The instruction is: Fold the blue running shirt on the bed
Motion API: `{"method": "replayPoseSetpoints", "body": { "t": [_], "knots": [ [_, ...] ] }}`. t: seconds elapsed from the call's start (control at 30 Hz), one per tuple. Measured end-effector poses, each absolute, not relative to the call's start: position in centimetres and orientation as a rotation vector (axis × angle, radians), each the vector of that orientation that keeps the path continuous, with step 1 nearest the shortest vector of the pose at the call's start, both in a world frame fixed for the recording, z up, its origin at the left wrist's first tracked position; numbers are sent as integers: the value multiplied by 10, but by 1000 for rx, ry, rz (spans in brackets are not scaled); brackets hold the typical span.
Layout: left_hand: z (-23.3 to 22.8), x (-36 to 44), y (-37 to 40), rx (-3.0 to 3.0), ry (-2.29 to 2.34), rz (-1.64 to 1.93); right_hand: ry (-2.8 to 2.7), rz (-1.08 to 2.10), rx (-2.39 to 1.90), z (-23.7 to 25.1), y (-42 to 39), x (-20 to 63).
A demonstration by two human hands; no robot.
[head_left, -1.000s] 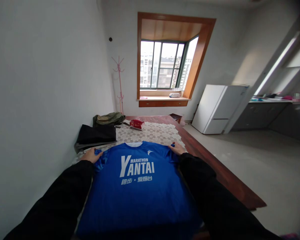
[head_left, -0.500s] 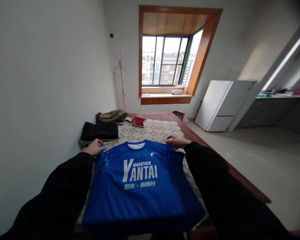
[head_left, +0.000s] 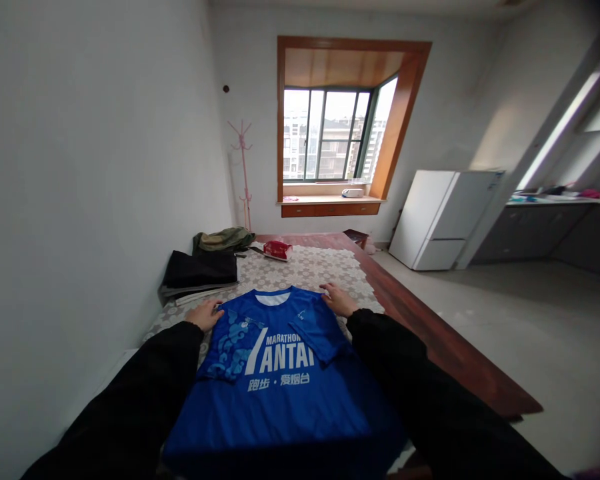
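Sleeves of black cloth are reaching forward from the near edge, one along each side of a blue T-shirt that is lying face up on the lace tablecloth of a long wooden table. White lettering is being shown across the chest: "MARATHON" in small capitals above a larger word of which "ANTAI" is readable, its first letter being partly covered, and a line of Chinese characters beneath. Both short sleeves are lying folded inward over the chest, the left one showing a paler wave pattern. The left hand is being rested flat, fingers spread, at the shirt's left shoulder fold; the right hand is being pressed open on the right shoulder fold, and nothing is being gripped by either. A small white logo is sitting near the collar. Farther along the table, dark folded clothing is stacked by the wall, with an olive garment behind it and a red packet just beside. Beyond, a pink coat stand, a wood-framed bay window and a white refrigerator are standing.
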State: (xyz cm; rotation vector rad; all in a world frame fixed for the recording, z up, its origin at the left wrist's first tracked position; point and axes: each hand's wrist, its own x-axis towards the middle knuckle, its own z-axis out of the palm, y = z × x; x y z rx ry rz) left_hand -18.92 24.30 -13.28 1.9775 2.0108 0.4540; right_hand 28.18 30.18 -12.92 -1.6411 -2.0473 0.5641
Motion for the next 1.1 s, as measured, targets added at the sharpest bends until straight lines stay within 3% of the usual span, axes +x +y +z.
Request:
{"method": "replayPoseSetpoints", "body": {
  "t": [0.3, 0.57, 0.8, 0.93, 1.03, 1.1],
  "knots": [
    [-144, -192, 297, 1744, 2186, 306, -2015, 464, -1962, -150, 336, 275],
    [-126, -183, 309, 1689, 2292, 663, -1844, 350, -1999, -131, 349, 301],
    [-119, -149, 290, 1570, 2283, 856, -1750, 295, -1945, -120, 321, 271],
    [-95, -152, 230, 1533, 2146, 972, -1814, 331, -1788, -110, 268, 279],
    [-93, -164, 130, 1521, 1916, 1072, -1899, 535, -1499, -109, 192, 317],
    [-118, -175, 48, 1313, 1757, 1468, -1794, 757, -1310, -126, 129, 350]
  ]
}}
